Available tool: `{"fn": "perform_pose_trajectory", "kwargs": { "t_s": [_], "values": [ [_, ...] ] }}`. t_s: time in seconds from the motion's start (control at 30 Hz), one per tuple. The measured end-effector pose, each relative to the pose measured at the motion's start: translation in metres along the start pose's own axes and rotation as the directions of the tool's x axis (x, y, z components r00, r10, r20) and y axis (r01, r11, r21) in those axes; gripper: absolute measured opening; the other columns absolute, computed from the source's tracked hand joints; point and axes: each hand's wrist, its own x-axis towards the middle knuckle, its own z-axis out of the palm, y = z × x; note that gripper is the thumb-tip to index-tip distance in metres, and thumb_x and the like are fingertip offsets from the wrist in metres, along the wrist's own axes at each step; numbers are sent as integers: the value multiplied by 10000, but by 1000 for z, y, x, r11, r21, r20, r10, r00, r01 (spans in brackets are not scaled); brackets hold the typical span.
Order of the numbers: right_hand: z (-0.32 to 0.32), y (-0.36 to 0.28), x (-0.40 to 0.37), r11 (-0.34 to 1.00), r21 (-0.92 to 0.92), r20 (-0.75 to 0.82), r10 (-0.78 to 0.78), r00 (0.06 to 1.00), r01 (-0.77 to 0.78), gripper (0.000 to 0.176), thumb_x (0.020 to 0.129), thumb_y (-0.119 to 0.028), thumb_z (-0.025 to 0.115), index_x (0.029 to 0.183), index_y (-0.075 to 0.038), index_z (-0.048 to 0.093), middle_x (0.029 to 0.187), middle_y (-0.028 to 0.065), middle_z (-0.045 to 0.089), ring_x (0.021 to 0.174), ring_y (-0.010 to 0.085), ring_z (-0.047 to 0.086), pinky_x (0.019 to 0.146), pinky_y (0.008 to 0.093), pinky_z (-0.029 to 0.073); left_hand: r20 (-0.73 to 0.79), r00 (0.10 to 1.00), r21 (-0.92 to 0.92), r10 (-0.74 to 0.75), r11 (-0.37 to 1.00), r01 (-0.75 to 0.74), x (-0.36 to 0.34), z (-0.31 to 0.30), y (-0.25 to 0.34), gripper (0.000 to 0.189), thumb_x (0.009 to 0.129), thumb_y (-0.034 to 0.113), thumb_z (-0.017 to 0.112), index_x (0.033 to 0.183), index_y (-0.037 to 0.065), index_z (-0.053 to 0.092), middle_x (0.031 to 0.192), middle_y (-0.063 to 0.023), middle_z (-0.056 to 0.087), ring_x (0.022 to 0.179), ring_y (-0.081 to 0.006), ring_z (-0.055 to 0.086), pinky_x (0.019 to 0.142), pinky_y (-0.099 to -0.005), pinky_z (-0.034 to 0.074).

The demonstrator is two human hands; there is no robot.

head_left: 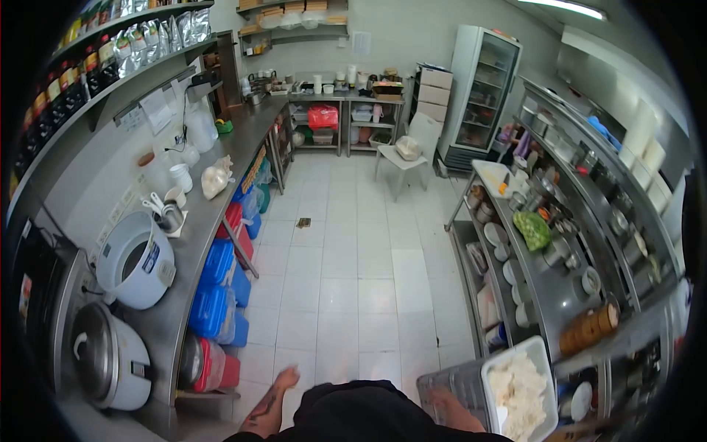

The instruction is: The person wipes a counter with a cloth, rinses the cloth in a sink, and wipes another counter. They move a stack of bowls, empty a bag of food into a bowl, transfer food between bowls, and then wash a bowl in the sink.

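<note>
Low in the head view, my left hand (288, 377) hangs over the white tiled floor, its fingers curled and nothing visible in them. My right hand (442, 400) is at the side of a grey plastic container (456, 390), blurred, with its fingers hard to make out. Just right of it, a white tub (546, 368) holds a pale, crumbly food (518, 390).
Along the left runs a steel counter (221, 147) with rice cookers (121, 361), blue bins (213, 306) beneath. A white chair (401, 156) bears a bag. Right are a steel table (545, 280), green bag (532, 230) and glass-door fridge (482, 96).
</note>
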Motion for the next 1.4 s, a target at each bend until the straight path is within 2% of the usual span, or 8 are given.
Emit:
{"fn": "perform_pose_trajectory", "kwargs": {
  "t_s": [0.13,0.33,0.6,0.67,0.77,0.93,1.0,1.4],
  "values": [
    [99,-258,101,612,-755,-1,-360,933,235,181,746,-56,674,924,-52,709,980,81,692,754,153,642,640,301,528,354,934,-522,-40,821,233,-37,91,-154,541,835,438,597,1214,54,635,1289,-186,596,1303,-315,483,1046,-440,407],
    [195,-455,233,657,-425,198,-604,772,623,134,747,-27,644,861,-55,709,934,82,711,816,137,636,659,281,510,412,828,-110,-380,881,459,31,-24,-128,565,883,468,512,1238,40,613,1262,-210,603,1243,-346,522,1040,-454,414],
    [181,-426,328,714,-623,-139,299,944,-319,298,890,-358,633,1093,-151,703,897,55,682,835,229,678,655,457,545,-22,990,236,138,963,-129,489,-259,9,595,920,498,460,1268,32,585,1224,-226,617,1148,-383,582,1006,-460,442],
    [108,-355,425,413,-909,314,589,744,57,294,886,-336,617,1124,-177,687,948,56,688,871,240,673,698,481,534,-284,959,-200,3,978,-62,554,-368,118,476,908,381,578,1251,51,604,1065,-187,681,996,-316,649,905,-403,491],
    [132,-438,379,753,-538,52,478,877,-379,156,841,-262,619,928,-143,667,876,91,670,839,218,649,673,436,513,-353,927,-377,123,889,-261,634,-492,238,371,921,212,611,1258,56,594,981,-115,701,917,-179,659,824,-289,513],
    [154,-561,467,946,84,410,-319,855,313,171,764,-140,621,602,-87,632,756,149,639,785,181,610,632,361,478,-377,922,-481,90,831,-277,782,-510,229,402,890,183,629,1264,42,587,948,-108,698,900,-177,658,816,-295,517],
    [152,-628,623,690,-708,155,359,920,-150,242,813,-205,649,1040,-138,701,974,38,703,815,212,665,741,498,533,-366,930,-277,-36,958,-71,802,-481,208,266,926,228,557,1096,48,653,856,-118,696,808,-226,657,754,-361,520],
    [387,-1173,787,786,-440,42,-465,884,434,150,886,-216,637,910,-81,697,948,38,715,803,131,648,622,295,506,405,844,-186,-351,872,452,858,-490,136,370,950,312,415,1039,40,649,1049,-192,673,964,-381,636,852,-509,503]
  ]
}}
